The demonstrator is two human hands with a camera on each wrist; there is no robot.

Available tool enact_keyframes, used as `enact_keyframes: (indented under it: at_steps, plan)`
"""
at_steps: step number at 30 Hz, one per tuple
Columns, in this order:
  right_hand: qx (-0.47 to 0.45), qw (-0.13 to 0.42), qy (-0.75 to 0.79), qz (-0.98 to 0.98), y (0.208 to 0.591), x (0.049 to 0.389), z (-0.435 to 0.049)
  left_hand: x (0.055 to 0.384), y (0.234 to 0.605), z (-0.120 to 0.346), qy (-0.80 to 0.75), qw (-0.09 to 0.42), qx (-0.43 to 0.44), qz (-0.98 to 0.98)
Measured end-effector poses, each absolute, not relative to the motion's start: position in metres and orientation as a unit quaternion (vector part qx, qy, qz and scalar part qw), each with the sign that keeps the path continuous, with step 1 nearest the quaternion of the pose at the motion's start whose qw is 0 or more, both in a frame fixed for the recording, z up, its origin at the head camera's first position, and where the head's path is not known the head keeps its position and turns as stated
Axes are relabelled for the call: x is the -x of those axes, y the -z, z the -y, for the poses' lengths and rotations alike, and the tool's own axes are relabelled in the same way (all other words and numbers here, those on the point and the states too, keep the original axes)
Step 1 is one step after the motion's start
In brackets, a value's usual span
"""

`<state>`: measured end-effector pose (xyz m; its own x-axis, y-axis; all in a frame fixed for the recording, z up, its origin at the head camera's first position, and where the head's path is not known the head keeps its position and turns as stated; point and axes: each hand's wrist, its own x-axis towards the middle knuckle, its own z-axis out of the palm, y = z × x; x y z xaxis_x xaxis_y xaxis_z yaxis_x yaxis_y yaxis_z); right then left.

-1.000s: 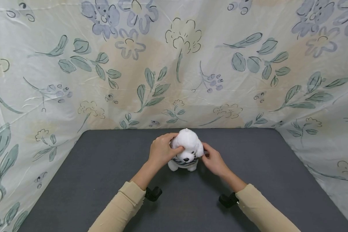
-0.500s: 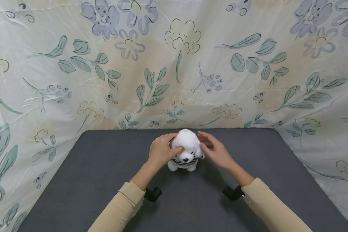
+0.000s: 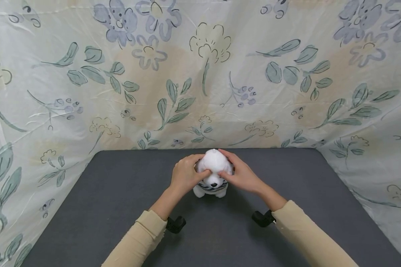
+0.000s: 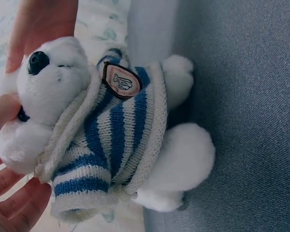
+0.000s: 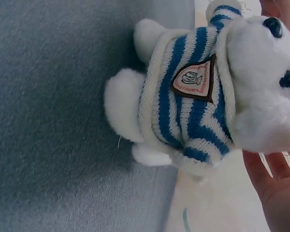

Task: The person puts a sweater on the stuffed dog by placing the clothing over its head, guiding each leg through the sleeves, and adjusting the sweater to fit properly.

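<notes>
A white plush dog [image 3: 215, 163] stands upright near the back of the table, facing me. It wears a blue-and-white striped knitted sweater [image 4: 123, 125] with a small sewn patch [image 5: 195, 79] on the chest. My left hand [image 3: 186, 174] grips one side of its head, thumb on the face by the eye and fingers spread behind the ear. From the other side my right hand [image 3: 244, 175] holds the head too, its thumb on the face and its fingers round the back. In the head view both thumbs cover the dog's eyes.
The dark grey table [image 3: 120, 207] has a rounded far edge. Floral cloth [image 3: 207, 74] hangs behind it and along both sides. Black wrist cameras [image 3: 176, 224] sit under the beige sleeves [image 3: 138, 237].
My right hand has come up from beside the dog's ear, opened, and closed around that side of the head with its thumb on the face. The left hand has kept its hold.
</notes>
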<state>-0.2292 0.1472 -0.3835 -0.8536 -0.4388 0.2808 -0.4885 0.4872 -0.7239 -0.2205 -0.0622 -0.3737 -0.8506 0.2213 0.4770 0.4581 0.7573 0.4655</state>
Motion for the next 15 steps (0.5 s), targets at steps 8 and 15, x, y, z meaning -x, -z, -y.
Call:
enact_keyframes:
  at_steps: [8, 15]
  plan:
    - [-0.265, 0.038, -0.424, 0.865, 0.3807, 0.2301, -0.1414, 0.2194, 0.3745, 0.0631, 0.300, 0.200, 0.189, 0.914]
    - [-0.274, 0.047, -0.419, 0.864, 0.3804, 0.2314, -0.1394, 0.2169, 0.3740, 0.0676, 0.314, 0.179, 0.203, 0.910]
